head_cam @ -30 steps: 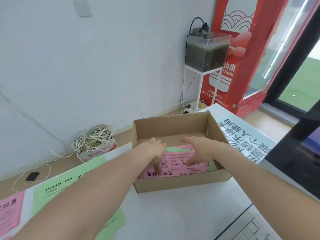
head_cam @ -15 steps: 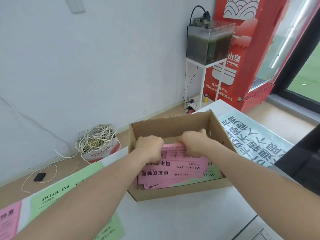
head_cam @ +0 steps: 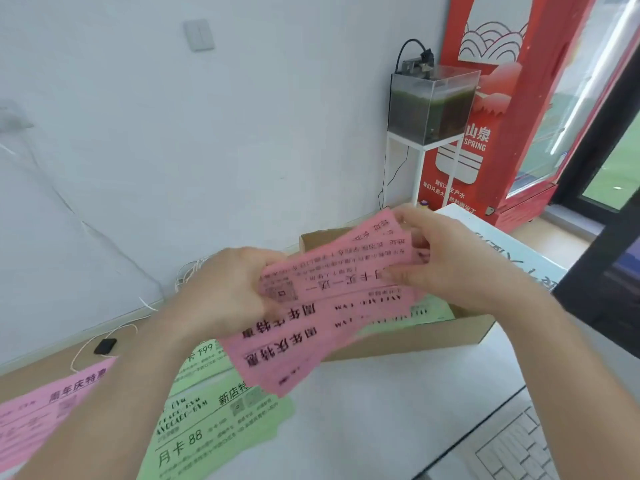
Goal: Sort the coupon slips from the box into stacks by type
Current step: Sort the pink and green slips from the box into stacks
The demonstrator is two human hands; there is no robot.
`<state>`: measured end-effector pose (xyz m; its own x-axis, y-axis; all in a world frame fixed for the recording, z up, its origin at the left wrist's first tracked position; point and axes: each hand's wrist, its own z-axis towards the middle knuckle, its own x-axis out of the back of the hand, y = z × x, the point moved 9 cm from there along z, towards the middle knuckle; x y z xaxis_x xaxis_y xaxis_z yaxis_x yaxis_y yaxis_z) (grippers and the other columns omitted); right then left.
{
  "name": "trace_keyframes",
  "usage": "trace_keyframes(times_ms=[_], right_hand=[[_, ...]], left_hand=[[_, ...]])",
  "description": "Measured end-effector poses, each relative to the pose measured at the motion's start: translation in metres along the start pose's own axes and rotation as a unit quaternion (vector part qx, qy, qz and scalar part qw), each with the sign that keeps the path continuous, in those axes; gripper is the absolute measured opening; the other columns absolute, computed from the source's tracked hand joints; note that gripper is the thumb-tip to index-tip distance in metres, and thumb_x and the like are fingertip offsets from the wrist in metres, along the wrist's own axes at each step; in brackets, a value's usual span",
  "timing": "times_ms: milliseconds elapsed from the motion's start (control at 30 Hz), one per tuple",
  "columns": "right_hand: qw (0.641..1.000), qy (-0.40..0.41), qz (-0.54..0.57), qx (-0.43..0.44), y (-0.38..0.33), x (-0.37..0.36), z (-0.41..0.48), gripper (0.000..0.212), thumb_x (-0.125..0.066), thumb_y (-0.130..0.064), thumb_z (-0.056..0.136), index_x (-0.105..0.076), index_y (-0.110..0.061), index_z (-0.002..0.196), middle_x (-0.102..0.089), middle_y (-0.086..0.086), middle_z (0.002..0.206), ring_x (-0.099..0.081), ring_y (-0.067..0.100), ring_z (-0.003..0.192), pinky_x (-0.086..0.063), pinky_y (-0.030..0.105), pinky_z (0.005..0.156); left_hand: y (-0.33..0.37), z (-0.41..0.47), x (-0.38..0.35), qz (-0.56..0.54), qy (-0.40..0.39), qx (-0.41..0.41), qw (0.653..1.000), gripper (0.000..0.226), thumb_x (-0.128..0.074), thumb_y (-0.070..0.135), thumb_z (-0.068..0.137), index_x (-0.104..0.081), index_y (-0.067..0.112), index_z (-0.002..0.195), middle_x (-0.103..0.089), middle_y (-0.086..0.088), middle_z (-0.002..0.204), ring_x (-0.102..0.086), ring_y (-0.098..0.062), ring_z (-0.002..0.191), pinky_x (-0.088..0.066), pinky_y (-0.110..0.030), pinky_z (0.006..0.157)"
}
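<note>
A bundle of pink coupon slips (head_cam: 322, 306) is held up above the near-left part of the cardboard box (head_cam: 408, 339). My left hand (head_cam: 225, 292) grips the bundle's left end and my right hand (head_cam: 446, 261) pinches its right end. Green slips (head_cam: 422, 313) lie in the box under the bundle. On the white table to the left lie a green stack (head_cam: 221, 420) and a pink stack (head_cam: 41, 410).
A keyboard (head_cam: 519, 448) sits at the table's near right and a dark screen (head_cam: 609, 271) stands at the right edge. A printed sheet (head_cam: 512, 251) lies behind the box. On the floor are coiled cable (head_cam: 190, 271), a fish tank (head_cam: 429, 102) on a stand and a red fridge (head_cam: 512, 109).
Both hands went into the box, closed on the pink slips and lifted the bundle up and toward me, out of the box. The camera view tilted and moved closer.
</note>
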<state>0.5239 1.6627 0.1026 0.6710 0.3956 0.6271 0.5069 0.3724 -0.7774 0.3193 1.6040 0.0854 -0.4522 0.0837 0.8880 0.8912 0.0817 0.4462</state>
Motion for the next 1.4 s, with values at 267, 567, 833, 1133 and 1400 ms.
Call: trace_keyframes(times_ms=[267, 567, 833, 1133, 1400], right_hand=[[0.976, -0.106, -0.145, -0.126, 0.053, -0.135, -0.068, 0.039, -0.072, -0.017, 0.082, -0.056, -0.032, 0.114, -0.059, -0.018, 0.097, -0.059, 0.006, 0.094, -0.053, 0.032, 0.083], [0.942, -0.011, -0.241, -0.235, 0.133, -0.154, -0.095, 0.029, -0.056, -0.016, 0.087, -0.053, -0.031, 0.111, -0.066, -0.003, 0.095, -0.062, 0.019, 0.084, -0.052, 0.032, 0.066], [0.934, 0.029, -0.342, -0.095, 0.131, -0.152, -0.105, 0.062, -0.059, -0.036, 0.086, -0.033, -0.034, 0.142, -0.037, -0.003, 0.137, -0.032, 0.018, 0.127, -0.035, 0.036, 0.101], [0.946, -0.103, -0.287, -0.106, 0.154, -0.171, -0.134, 0.073, -0.063, -0.052, 0.081, -0.032, -0.033, 0.143, -0.033, -0.006, 0.144, -0.033, 0.016, 0.128, -0.041, 0.03, 0.099], [0.971, 0.064, -0.163, -0.162, 0.15, -0.143, -0.149, 0.042, -0.05, -0.04, 0.094, -0.047, -0.025, 0.134, -0.057, -0.006, 0.11, -0.053, 0.013, 0.1, -0.046, 0.028, 0.084]], left_hand=[[-0.083, -0.108, -0.143, -0.046, -0.164, 0.076, 0.982, 0.033, -0.078, 0.027, 0.069, -0.061, 0.033, 0.097, -0.067, 0.017, 0.091, -0.063, 0.0, 0.083, -0.055, -0.029, 0.079], [-0.067, -0.096, -0.204, 0.134, -0.021, 0.007, 0.991, 0.043, -0.049, 0.007, 0.086, -0.04, 0.023, 0.125, -0.061, 0.003, 0.084, -0.06, -0.02, 0.075, -0.047, -0.032, 0.057], [-0.032, -0.096, -0.213, 0.23, -0.002, -0.06, 0.971, 0.067, -0.056, 0.008, 0.083, -0.03, 0.031, 0.14, -0.03, -0.005, 0.146, -0.027, -0.026, 0.133, -0.024, -0.043, 0.106], [-0.022, -0.111, -0.258, 0.195, -0.128, -0.026, 0.972, 0.067, -0.045, 0.054, 0.091, -0.021, 0.023, 0.145, -0.009, -0.008, 0.158, -0.012, -0.029, 0.143, -0.024, -0.044, 0.114], [-0.008, -0.109, -0.254, 0.198, -0.076, -0.088, 0.973, 0.026, -0.036, 0.03, 0.096, -0.058, 0.016, 0.099, -0.059, -0.002, 0.108, -0.058, -0.022, 0.097, -0.046, -0.031, 0.071]])
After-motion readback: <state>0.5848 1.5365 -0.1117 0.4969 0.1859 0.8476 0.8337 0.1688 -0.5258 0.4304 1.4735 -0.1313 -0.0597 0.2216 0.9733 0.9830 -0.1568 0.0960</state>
